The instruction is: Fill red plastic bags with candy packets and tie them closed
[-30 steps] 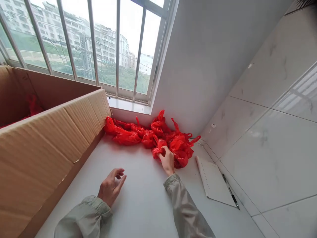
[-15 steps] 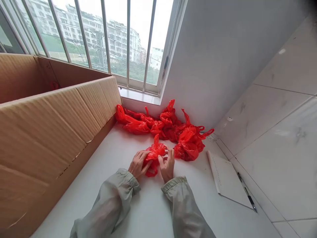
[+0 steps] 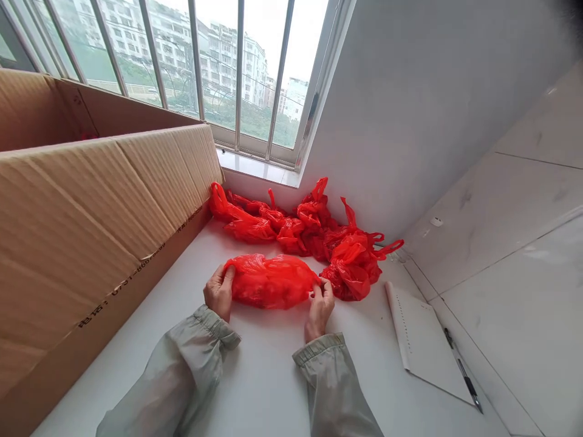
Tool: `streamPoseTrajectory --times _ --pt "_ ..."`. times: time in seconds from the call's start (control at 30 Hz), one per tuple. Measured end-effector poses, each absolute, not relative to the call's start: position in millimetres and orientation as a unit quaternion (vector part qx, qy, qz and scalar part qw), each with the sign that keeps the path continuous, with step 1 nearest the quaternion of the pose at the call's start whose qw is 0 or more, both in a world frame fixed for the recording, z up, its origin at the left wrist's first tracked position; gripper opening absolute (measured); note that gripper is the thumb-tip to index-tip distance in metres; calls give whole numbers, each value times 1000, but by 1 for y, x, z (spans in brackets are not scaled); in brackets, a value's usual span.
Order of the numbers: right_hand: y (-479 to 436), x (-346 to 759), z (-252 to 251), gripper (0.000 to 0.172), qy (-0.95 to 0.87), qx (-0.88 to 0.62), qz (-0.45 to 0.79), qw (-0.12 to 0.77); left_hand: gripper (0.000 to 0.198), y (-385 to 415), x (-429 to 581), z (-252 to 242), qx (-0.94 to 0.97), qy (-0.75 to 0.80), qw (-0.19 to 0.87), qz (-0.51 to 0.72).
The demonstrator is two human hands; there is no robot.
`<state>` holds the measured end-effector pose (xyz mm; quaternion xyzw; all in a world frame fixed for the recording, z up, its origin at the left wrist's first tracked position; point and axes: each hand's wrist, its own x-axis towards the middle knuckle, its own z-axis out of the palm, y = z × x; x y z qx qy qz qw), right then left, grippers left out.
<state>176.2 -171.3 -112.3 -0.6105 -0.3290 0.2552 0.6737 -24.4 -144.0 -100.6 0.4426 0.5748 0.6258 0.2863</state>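
A red plastic bag [image 3: 273, 282] is stretched out sideways just over the white table [image 3: 268, 376]. My left hand [image 3: 219, 292] pinches its left end between thumb and fingers. At its right end, my right hand [image 3: 320, 306] grips the edge with closed fingers. What the bag holds, if anything, cannot be made out. Behind it lies a row of several bunched red bags [image 3: 291, 233] along the wall, with a fuller red bag [image 3: 350, 267] just right of my right hand.
A large open cardboard box [image 3: 113, 200] fills the left side. On the right lie a notepad [image 3: 428, 340] and pens [image 3: 469, 385] beside the tiled wall. A barred window [image 3: 218, 79] stands at the back.
My hands have moved apart, and the bag between them has gone from a bunched lump to a wide, spread shape. The view has shifted slightly.
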Motion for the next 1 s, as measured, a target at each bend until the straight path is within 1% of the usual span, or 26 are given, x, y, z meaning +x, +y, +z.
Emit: streamPoseTrajectory --times 0.07,0.1,0.13,0.2,0.27,0.33,0.37,0.4,0.47,0.5,0.53,0.63,0.7,0.77,0.9,1.0 --pt "-172 179 -114 22 -336 -604 261 674 28 -144 -26 -102 446 562 282 637" --pt "-174 179 -113 26 -363 -600 243 670 30 -147 -26 -100 472 544 265 641" --pt "-176 180 -112 34 -402 -592 210 666 38 -151 -24 -98 510 521 232 644" --pt "-183 179 -108 50 -500 -559 123 650 54 -160 -20 -92 604 466 116 636" --pt "-190 175 -103 59 -601 -511 51 612 60 -169 -16 -87 678 419 -22 604" --pt "-194 170 -100 57 -673 -483 26 560 55 -172 -13 -85 710 399 -112 570" --pt "-195 166 -99 51 -690 -481 27 540 49 -172 -12 -86 714 404 -132 556" --pt "-195 163 -99 42 -693 -488 32 530 39 -171 -13 -88 714 416 -139 546" --pt "-194 160 -101 22 -653 -524 52 544 20 -167 -15 -91 710 445 -121 532" --pt "-192 160 -102 17 -612 -549 71 565 20 -165 -17 -93 704 461 -100 531" --pt "-190 161 -104 15 -559 -575 95 590 26 -164 -18 -94 693 475 -73 537" --pt "-182 171 -111 19 -401 -613 155 663 37 -162 -21 -96 601 528 50 597" --pt "-179 178 -115 22 -359 -601 166 694 36 -160 -22 -98 521 549 135 639" --pt "-178 183 -119 24 -356 -584 171 709 32 -158 -23 -98 477 548 187 661" --pt "-179 188 -123 36 -365 -544 214 725 22 -156 -28 -97 473 546 208 660" --pt "-182 191 -123 43 -391 -495 255 733 24 -157 -30 -95 505 545 176 646"
